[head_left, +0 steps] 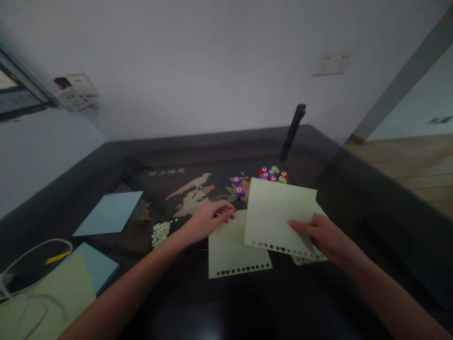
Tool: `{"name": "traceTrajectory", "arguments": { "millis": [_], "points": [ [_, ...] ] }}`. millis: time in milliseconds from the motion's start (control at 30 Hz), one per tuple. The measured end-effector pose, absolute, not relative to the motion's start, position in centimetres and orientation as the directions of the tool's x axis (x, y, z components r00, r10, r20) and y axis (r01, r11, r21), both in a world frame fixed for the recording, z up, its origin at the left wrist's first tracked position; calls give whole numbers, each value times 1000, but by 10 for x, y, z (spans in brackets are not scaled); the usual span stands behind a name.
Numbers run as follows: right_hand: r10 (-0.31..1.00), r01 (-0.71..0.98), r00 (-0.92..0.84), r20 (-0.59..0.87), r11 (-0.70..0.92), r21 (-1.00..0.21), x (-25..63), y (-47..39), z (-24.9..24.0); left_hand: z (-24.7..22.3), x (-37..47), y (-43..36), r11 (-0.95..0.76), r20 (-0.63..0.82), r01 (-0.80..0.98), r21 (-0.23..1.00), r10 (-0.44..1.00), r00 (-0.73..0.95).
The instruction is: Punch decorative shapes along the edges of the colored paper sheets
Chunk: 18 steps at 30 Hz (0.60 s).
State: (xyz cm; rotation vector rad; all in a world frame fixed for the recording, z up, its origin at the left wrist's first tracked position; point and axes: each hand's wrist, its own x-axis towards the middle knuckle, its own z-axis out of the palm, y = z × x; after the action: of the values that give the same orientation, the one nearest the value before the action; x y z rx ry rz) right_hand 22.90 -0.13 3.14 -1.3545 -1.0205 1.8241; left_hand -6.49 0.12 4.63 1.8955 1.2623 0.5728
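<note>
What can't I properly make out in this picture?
All in the head view:
Right grip: some fingers hidden behind the held green sheet.
Paper beneath it: mostly covered by that sheet.
Lower-left green paper: cut off by the picture's edge.
Pale bits: too small for exact shapes.
Dark far-right object: blurred.

Paper sheet (239, 252) on the table (354, 203), cut-outs (161, 234) to its left, punches (272, 173) behind it, rod (292, 133) behind the punches
</note>
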Motion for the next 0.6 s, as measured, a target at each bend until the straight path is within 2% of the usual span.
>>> {"name": "traceTrajectory", "arguments": {
  "millis": [67,167,233,333,433,600],
  "points": [
    [878,-132,-171,-447,-470,-873,239,-1,26,44,-59,21,-302,55,710,636,935,350],
    [909,-214,-71,-411,-417,-884,247,1,26,39,-45,48,-385,189,824,415,923,336],
    [922,-234,-42,-386,-384,-893,250,2,29,36,-34,61,-388,206,869,306,919,337],
    [936,-250,7,-351,-338,-907,255,5,34,31,-21,71,-373,158,912,171,924,348],
    [944,-273,112,-311,-272,-923,261,8,36,27,-15,73,-356,101,929,104,933,346],
    [945,-333,179,-275,-204,-920,266,12,34,27,-15,74,-322,57,939,121,947,317]
  ]
}}
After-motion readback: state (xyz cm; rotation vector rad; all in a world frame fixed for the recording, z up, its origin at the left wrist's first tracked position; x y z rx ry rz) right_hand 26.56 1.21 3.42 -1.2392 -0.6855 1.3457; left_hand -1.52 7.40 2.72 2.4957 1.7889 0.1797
